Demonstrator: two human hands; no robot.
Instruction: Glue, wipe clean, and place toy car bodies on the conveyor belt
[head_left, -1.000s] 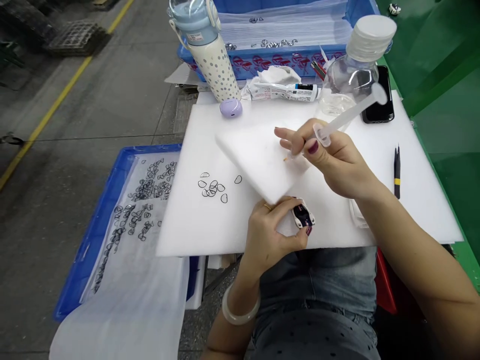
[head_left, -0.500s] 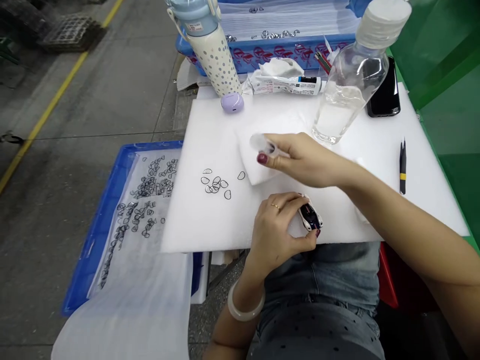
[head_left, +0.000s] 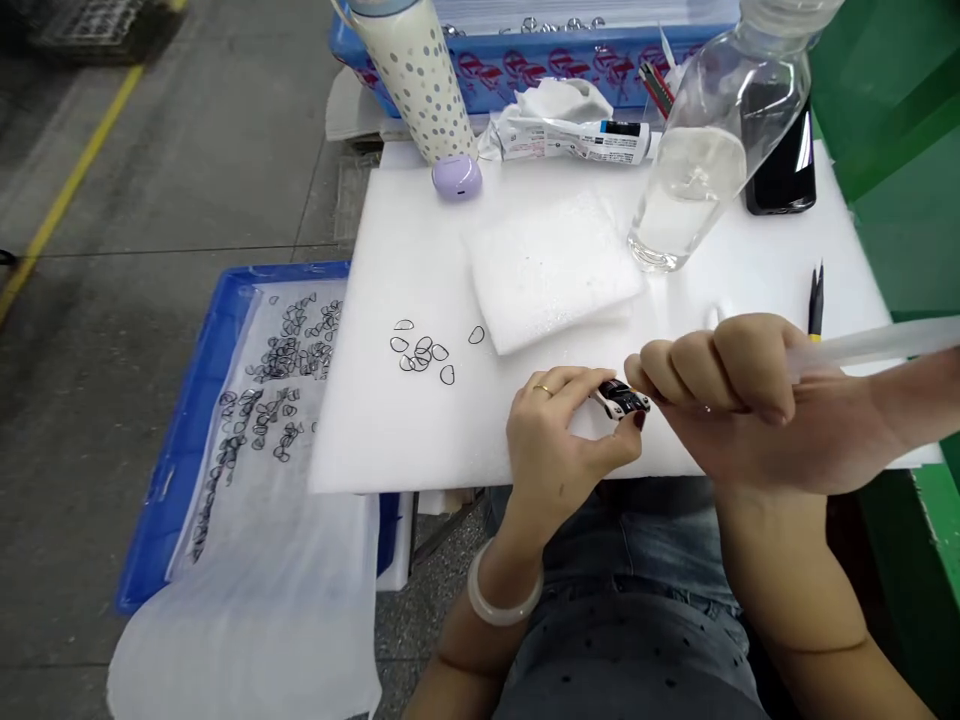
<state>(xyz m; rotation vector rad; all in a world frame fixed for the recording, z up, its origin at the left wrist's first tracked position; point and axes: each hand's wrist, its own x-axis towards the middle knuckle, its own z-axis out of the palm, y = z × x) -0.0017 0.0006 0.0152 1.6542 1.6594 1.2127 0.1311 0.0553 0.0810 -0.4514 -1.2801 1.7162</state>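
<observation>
My left hand (head_left: 559, 440) pinches a small black-and-white toy car (head_left: 621, 398) between thumb and fingers, just above the front edge of the white foam sheet (head_left: 360, 440). My right hand (head_left: 750, 400) is closed around a long translucent white tube (head_left: 885, 345), perhaps a syringe, which sticks out to the right. Its fingers are close beside the car; whether the tool touches it I cannot tell. Several thin black rings (head_left: 424, 350) lie on the foam to the left. Behind both hands lies a folded white foam piece (head_left: 555, 270) with small droplets or specks on it.
A clear bottle of liquid (head_left: 690, 190), black phone (head_left: 784, 165), tweezers (head_left: 816, 300), crumpled-ended tube (head_left: 577, 140), purple case (head_left: 457, 177) and dotted flask (head_left: 424, 85) stand or lie around. A blue tray (head_left: 176, 440) of rings sits lower left; a blue bin (head_left: 480, 70) is behind.
My right hand has come from over the folded foam, toward me and right, beside the toy car, with the tube in it. The car is tilted differently in my left hand. The view has shifted slightly.
</observation>
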